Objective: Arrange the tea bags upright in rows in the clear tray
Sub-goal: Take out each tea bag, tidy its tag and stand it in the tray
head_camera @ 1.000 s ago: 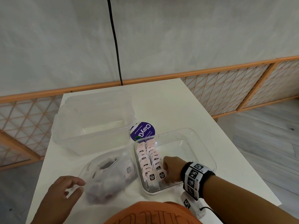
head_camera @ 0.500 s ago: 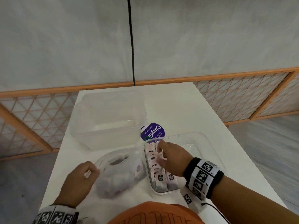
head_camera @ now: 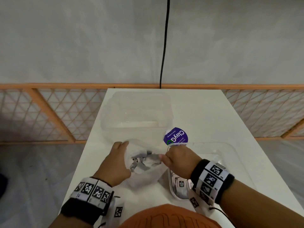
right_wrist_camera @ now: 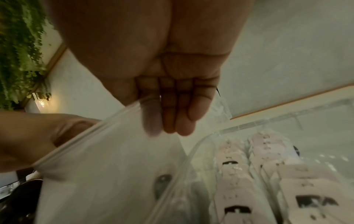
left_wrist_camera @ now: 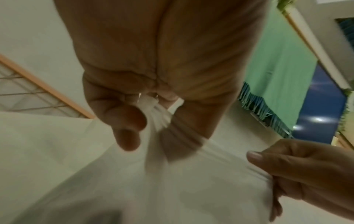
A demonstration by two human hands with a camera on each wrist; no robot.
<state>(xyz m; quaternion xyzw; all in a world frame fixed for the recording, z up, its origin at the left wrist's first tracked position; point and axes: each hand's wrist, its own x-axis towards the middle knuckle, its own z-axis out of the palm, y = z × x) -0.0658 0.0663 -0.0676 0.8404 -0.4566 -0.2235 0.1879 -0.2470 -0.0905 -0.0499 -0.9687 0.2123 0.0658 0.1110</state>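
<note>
A clear plastic bag (head_camera: 141,176) with loose tea bags (head_camera: 148,159) inside lies near the table's front. My left hand (head_camera: 121,150) grips the bag's left rim, the plastic bunched in my curled fingers (left_wrist_camera: 132,121). My right hand (head_camera: 164,153) pinches the right rim, shown up close in the right wrist view (right_wrist_camera: 162,121). The bag's mouth is stretched between both hands. To the right sits the clear tray (head_camera: 230,153), with pink-tagged tea bags (right_wrist_camera: 268,166) standing upright in two rows along its left side (head_camera: 181,184). My right forearm hides part of them.
A larger clear tub (head_camera: 136,112) stands behind the bag at the back of the white table (head_camera: 205,112). A round purple label (head_camera: 176,136) lies between tub and tray. The tray's right half is bare. An orange lattice fence runs behind the table.
My right hand left the rows in the tray and moved left to the bag's right rim. My left hand closed on the left rim, and the bag's mouth is now pulled apart.
</note>
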